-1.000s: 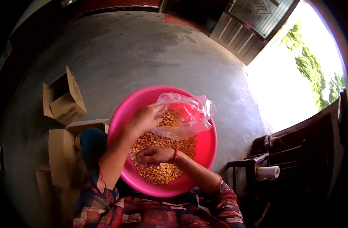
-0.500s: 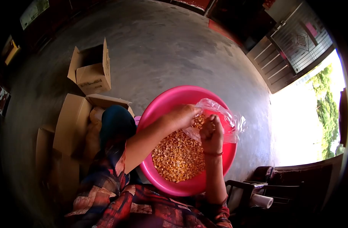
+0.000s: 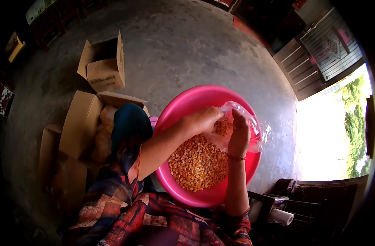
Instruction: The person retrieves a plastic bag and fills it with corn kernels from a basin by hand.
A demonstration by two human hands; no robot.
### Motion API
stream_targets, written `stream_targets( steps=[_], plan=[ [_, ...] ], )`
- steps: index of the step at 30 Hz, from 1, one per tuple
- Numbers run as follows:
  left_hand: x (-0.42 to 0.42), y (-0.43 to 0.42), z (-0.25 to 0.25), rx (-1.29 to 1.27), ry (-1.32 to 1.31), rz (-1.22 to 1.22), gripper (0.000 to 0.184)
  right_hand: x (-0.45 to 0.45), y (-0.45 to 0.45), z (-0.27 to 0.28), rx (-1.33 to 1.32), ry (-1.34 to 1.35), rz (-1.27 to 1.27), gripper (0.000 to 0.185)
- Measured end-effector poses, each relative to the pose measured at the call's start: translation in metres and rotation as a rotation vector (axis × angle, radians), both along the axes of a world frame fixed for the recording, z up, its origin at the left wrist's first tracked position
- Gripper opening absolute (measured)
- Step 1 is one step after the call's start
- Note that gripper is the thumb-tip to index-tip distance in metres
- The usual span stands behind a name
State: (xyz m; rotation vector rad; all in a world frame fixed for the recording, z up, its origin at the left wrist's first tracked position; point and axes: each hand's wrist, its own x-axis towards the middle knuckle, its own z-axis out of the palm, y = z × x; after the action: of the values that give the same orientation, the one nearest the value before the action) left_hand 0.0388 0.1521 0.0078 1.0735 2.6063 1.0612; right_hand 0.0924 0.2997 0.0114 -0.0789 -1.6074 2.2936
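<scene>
A clear plastic bag (image 3: 256, 135) is held over the far right part of a pink basin (image 3: 175, 107). Corn kernels (image 3: 197, 166) lie heaped in the basin, and some show inside the bag. My left hand (image 3: 207, 119) is closed on the bag's left edge, its fingertips partly hidden. At the bag's near side, my right hand (image 3: 239, 135) has its fingers stretched upward, seen edge-on, beside the kernels in the bag. A beaded bracelet circles the right wrist.
Open cardboard boxes (image 3: 79, 123) stand to my left, one with filled bags (image 3: 103, 137) inside. Another open box (image 3: 105, 74) sits farther off. At lower right is a dark chair (image 3: 302, 205) with a white roll (image 3: 281, 216). A doorway (image 3: 322, 135) opens at right.
My right hand has gone from curled fingers to outstretched ones. My left hand still grips the bag. The view has shifted slightly.
</scene>
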Motion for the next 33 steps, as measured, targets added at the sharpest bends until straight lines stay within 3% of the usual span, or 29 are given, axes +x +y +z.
stream_targets(
  steps=[4,6,8,10,11,13,16,22,25,27,30,33],
  plan=[
    [0.001,-0.001,0.003,-0.020,0.033,-0.002,0.038,0.011,0.012,0.001,-0.037,0.086,0.195,0.025],
    [-0.004,0.002,-0.005,-0.013,0.016,-0.007,0.038,0.018,0.017,0.004,0.108,0.037,0.695,0.028],
    [-0.004,0.002,-0.006,-0.005,0.001,-0.013,0.037,0.026,0.007,0.012,0.407,-0.198,0.979,0.025],
    [0.000,0.000,0.004,-0.044,-0.022,0.015,0.036,0.032,-0.011,0.001,0.799,-0.056,0.963,0.018],
    [0.000,0.000,0.004,-0.045,-0.023,0.014,0.036,0.033,-0.013,-0.009,0.797,-0.057,0.963,0.018],
    [0.001,-0.001,0.004,-0.025,-0.008,0.016,0.036,0.035,-0.016,-0.030,1.254,0.114,0.794,0.018],
    [0.000,0.000,0.002,-0.022,0.003,0.022,0.035,0.043,-0.022,-0.035,1.366,0.000,0.801,0.018],
    [0.000,0.000,0.003,-0.047,-0.038,0.019,0.034,0.066,-0.050,-0.013,1.429,-0.108,1.128,0.026],
    [0.000,0.000,0.002,-0.018,-0.015,0.024,0.033,0.071,-0.057,-0.013,1.344,-0.059,1.233,0.031],
    [0.000,0.000,0.003,-0.031,-0.017,0.024,0.033,0.072,-0.054,-0.019,1.130,0.000,1.325,0.032],
    [-0.002,0.001,0.001,-0.043,-0.036,0.021,0.033,0.065,-0.056,-0.016,1.282,-0.032,1.497,0.033],
    [-0.002,0.001,0.003,-0.052,-0.050,0.022,0.033,0.062,-0.052,-0.022,1.155,0.056,1.522,0.034]
  ],
)
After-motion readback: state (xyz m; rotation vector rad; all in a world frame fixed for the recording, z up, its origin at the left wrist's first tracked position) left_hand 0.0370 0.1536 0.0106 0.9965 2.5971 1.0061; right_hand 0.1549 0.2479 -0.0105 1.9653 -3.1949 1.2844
